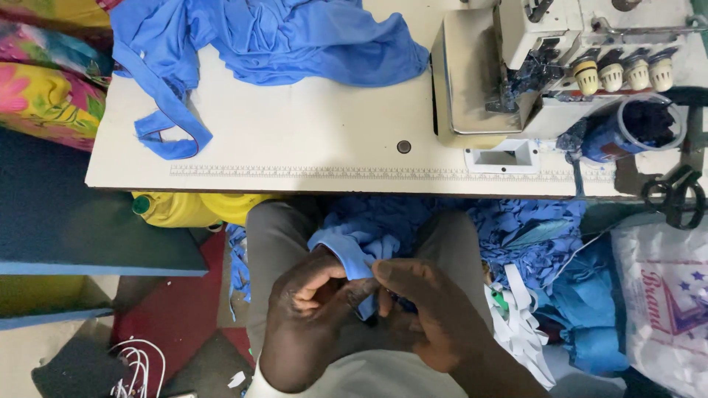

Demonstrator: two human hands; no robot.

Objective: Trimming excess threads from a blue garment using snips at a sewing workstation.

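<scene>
Both hands low in the lap below the table (310,158), left hand (310,309) and right hand (428,309) with fingers pinched together on one blue strip (352,258), its long axis running up-left between them, equally near.
</scene>
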